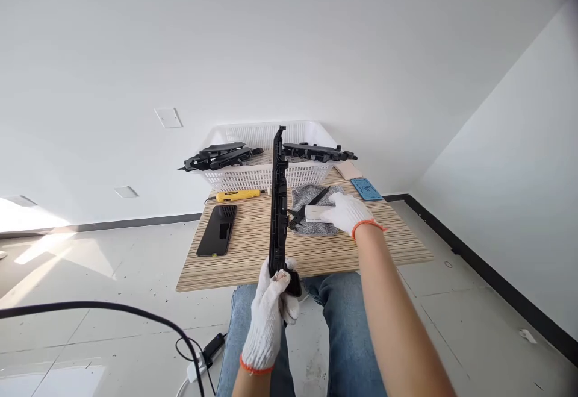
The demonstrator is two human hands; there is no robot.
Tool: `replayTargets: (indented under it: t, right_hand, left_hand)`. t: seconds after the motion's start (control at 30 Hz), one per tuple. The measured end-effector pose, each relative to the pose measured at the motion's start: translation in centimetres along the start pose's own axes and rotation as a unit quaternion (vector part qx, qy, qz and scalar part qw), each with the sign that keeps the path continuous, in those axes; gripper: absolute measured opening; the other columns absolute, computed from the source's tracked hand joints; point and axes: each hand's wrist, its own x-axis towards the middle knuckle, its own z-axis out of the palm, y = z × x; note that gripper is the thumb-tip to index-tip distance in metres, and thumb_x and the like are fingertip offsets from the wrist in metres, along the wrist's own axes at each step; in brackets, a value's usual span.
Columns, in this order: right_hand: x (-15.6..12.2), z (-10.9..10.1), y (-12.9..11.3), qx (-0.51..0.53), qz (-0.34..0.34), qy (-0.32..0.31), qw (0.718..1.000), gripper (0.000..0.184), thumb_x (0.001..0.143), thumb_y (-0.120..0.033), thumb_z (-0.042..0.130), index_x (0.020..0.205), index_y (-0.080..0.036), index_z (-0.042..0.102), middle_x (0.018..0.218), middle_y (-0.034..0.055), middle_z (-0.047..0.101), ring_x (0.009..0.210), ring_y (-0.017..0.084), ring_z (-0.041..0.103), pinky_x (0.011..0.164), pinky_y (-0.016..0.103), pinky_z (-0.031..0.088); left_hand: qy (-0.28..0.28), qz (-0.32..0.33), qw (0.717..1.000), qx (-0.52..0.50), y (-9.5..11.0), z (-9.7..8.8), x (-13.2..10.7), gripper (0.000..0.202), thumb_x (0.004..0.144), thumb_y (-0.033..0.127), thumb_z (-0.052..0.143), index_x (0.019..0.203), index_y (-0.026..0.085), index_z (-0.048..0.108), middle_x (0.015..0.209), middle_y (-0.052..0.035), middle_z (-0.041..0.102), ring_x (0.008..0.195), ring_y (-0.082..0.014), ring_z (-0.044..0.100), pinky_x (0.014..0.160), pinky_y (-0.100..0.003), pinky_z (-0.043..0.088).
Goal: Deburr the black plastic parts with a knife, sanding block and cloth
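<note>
My left hand [271,300], in a white knit glove with an orange cuff, is closed around the lower end of a long black plastic trim strip [279,216]. The strip stands nearly upright in front of the table, its top reaching over the basket. Over a grey cloth [311,195] on the right, my gloved right hand [347,211] has its fingers closed on a white flat rectangular piece [317,214]. Beside that piece lies a thin dark tool [304,211] with crossing parts, whose kind I cannot make out.
A white plastic basket [253,178] by the wall holds several black plastic parts [223,155]. On the striped wooden table [250,222] lie a yellow pen-shaped tool [239,194], a black phone [217,230] and a blue card [366,189]. A black cable [112,306] arcs at lower left.
</note>
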Motion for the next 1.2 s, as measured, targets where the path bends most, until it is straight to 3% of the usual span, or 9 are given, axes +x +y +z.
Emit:
replayTargets:
  t: [0.1, 0.2, 0.33, 0.5, 0.7, 0.8, 0.9, 1.0, 1.2]
  right_hand:
    - [0.1, 2.2, 0.7, 0.015, 0.075, -0.027, 0.997, 0.076, 0.079, -0.042, 0.075, 0.148, -0.018, 0.053, 0.146, 0.0221, 0.054, 0.124, 0.038, 0.062, 0.098, 0.047, 0.051]
    - [-0.2, 3.2, 1.1, 0.036, 0.066, -0.024, 0.997, 0.076, 0.081, -0.041, 0.074, 0.15, -0.021, 0.051, 0.146, 0.018, 0.055, 0.128, 0.038, 0.059, 0.105, 0.047, 0.047]
    - [-0.8, 4.0, 1.5, 0.065, 0.059, 0.005, 0.996, 0.073, 0.081, -0.035, 0.072, 0.149, -0.021, 0.052, 0.144, 0.0154, 0.057, 0.129, 0.037, 0.058, 0.107, 0.048, 0.045]
    - [-1.2, 4.6, 2.7, 0.201, 0.042, 0.069, 0.976, 0.063, 0.082, -0.025, 0.064, 0.145, -0.027, 0.057, 0.143, 0.01, 0.061, 0.126, 0.033, 0.061, 0.108, 0.052, 0.046]
    - [-2.0, 3.7, 3.1, 0.467, 0.008, 0.183, 0.865, 0.053, 0.075, -0.03, 0.074, 0.127, -0.023, 0.065, 0.123, 0.0094, 0.07, 0.108, 0.026, 0.068, 0.089, 0.044, 0.058]
    - [-2.7, 3.0, 2.5, 0.571, -0.008, 0.15, 0.807, 0.047, 0.074, -0.033, 0.074, 0.12, -0.026, 0.066, 0.115, 0.0059, 0.071, 0.095, 0.021, 0.068, 0.072, 0.033, 0.058]
    - [-3.2, 2.7, 1.8, 0.617, -0.012, 0.113, 0.779, 0.044, 0.073, -0.034, 0.075, 0.116, -0.026, 0.066, 0.111, 0.0044, 0.07, 0.086, 0.017, 0.066, 0.058, 0.026, 0.052]
    - [-3.3, 3.0, 1.2, 0.624, -0.008, 0.083, 0.777, 0.046, 0.072, -0.034, 0.076, 0.116, -0.026, 0.066, 0.111, 0.0041, 0.07, 0.087, 0.017, 0.066, 0.057, 0.025, 0.052]
    - [-2.9, 4.1, 0.3, 0.574, -0.006, 0.089, 0.814, 0.049, 0.074, -0.039, 0.073, 0.121, -0.024, 0.066, 0.114, 0.0054, 0.071, 0.094, 0.019, 0.068, 0.067, 0.028, 0.056]
  left_hand:
    - [0.023, 0.007, 0.996, -0.084, -0.2, 1.5, 0.1, 0.047, 0.078, 0.052, 0.074, 0.111, 0.02, 0.06, 0.078, 0.0035, 0.067, 0.027, 0.0008, 0.03, 0.028, -0.016, 0.019]
    - [0.06, 0.0, 0.991, -0.117, -0.2, 2.4, 0.8, 0.045, 0.075, 0.047, 0.076, 0.108, 0.022, 0.059, 0.094, 0.0014, 0.07, 0.027, 0.0028, 0.03, 0.025, -0.015, 0.021]
    - [0.082, -0.01, 0.99, -0.113, -0.3, 2.3, 1.4, 0.046, 0.074, 0.042, 0.078, 0.111, 0.022, 0.059, 0.089, 0.0022, 0.07, 0.026, 0.0019, 0.031, 0.025, -0.014, 0.026]
    - [0.005, -0.04, 0.985, -0.169, -1.1, 1.0, 0.9, 0.038, 0.081, 0.041, 0.078, 0.111, 0.024, 0.06, 0.07, 0.0054, 0.063, 0.028, 0.0006, 0.029, 0.027, -0.013, 0.025]
    - [-0.08, -0.049, 0.976, -0.197, -1.5, 0.3, 0.5, 0.028, 0.088, 0.043, 0.073, 0.104, 0.022, 0.064, 0.052, 0.0095, 0.048, 0.027, 0.0007, 0.022, 0.03, -0.012, 0.029]
    - [-0.059, -0.035, 0.98, -0.187, -1.5, 0.6, 0.6, 0.03, 0.085, 0.039, 0.077, 0.105, 0.022, 0.064, 0.061, 0.0073, 0.056, 0.028, 0.0014, 0.027, 0.029, -0.012, 0.031]
    - [-0.012, -0.029, 0.985, -0.17, -1.6, 1.2, 0.6, 0.039, 0.079, 0.034, 0.083, 0.11, 0.025, 0.062, 0.088, 0.0023, 0.068, 0.03, 0.0036, 0.031, 0.028, -0.011, 0.03]
    - [0.03, -0.029, 0.988, -0.151, -1.8, 1.6, 0.6, 0.055, 0.071, 0.032, 0.088, 0.118, 0.027, 0.06, 0.094, 0.0019, 0.069, 0.033, 0.0047, 0.03, 0.027, -0.009, 0.028]
    - [0.071, -0.019, 0.989, -0.127, -2.5, 1.6, 0.7, 0.078, 0.065, 0.033, 0.091, 0.133, 0.028, 0.054, 0.091, 0.0015, 0.069, 0.037, 0.002, 0.033, 0.027, -0.008, 0.029]
